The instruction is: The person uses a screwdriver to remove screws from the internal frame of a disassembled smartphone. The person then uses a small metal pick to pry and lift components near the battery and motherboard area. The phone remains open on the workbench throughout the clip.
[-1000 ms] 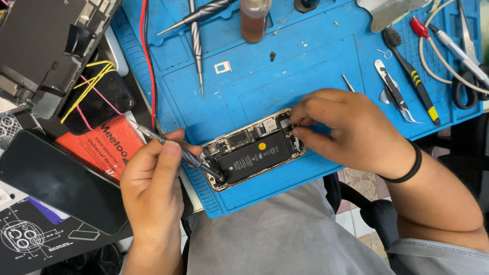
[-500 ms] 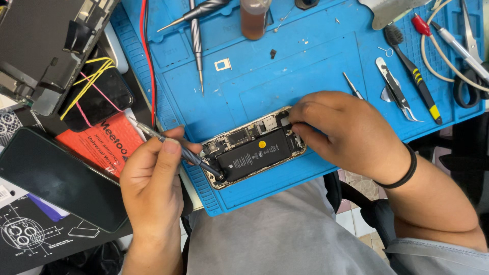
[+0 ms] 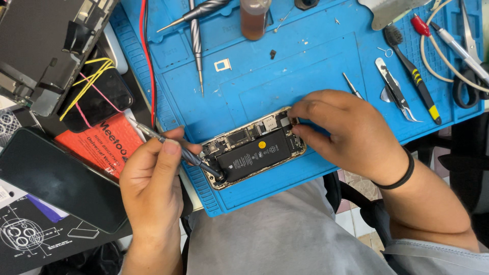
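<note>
An opened phone (image 3: 254,153) lies at the near edge of the work mat (image 3: 305,66), which covers the bench. The left hand (image 3: 153,188) sits at the phone's left end, holding a screwdriver (image 3: 178,150) whose tip touches the phone's lower left corner. The right hand (image 3: 351,137) rests on the phone's right end. Behind the phone, on the mat, lie two more screwdrivers (image 3: 196,35), a small card tray (image 3: 222,64) and a bottle (image 3: 253,18). To the right, behind the right hand, lie tweezers (image 3: 395,94), a brush (image 3: 412,74) and scissors (image 3: 471,61). Left of the mat lie a boxed kit (image 3: 99,147), a second phone (image 3: 56,178) nearer the person, and a dismantled device (image 3: 46,46) farther back.
</note>
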